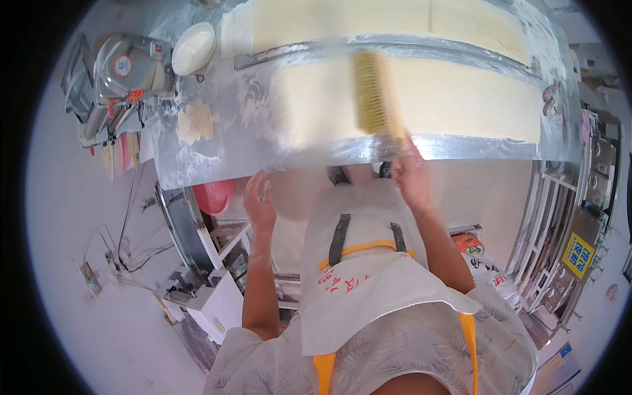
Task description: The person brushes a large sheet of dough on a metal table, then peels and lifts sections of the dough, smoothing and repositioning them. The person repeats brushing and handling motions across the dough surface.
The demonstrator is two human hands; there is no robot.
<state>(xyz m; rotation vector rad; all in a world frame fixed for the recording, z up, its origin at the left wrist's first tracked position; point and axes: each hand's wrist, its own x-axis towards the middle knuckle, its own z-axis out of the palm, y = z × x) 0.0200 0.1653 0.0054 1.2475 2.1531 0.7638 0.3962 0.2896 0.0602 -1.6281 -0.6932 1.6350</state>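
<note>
My right hand (pixel 411 174) is closed round the handle of a bench brush (pixel 374 92) with a pale wooden back and yellowish bristles. The brush is raised over a long, pale sheet of dough (pixel 467 105) that lies along the table's near side. Just off the near edge of the metal table (pixel 230 158), my left hand (pixel 260 201) hangs with bent fingers, thumb apart, and nothing visible in it. White flour dusts the tabletop around the dough.
A long metal strip (pixel 454 52) separates the near sheet from another dough sheet (pixel 368 16) behind it. At the left are a dough scrap (pixel 195 123), a white bowl (pixel 194 49) and a grey machine (pixel 131 69). A pink basin (pixel 214 196) sits below the table.
</note>
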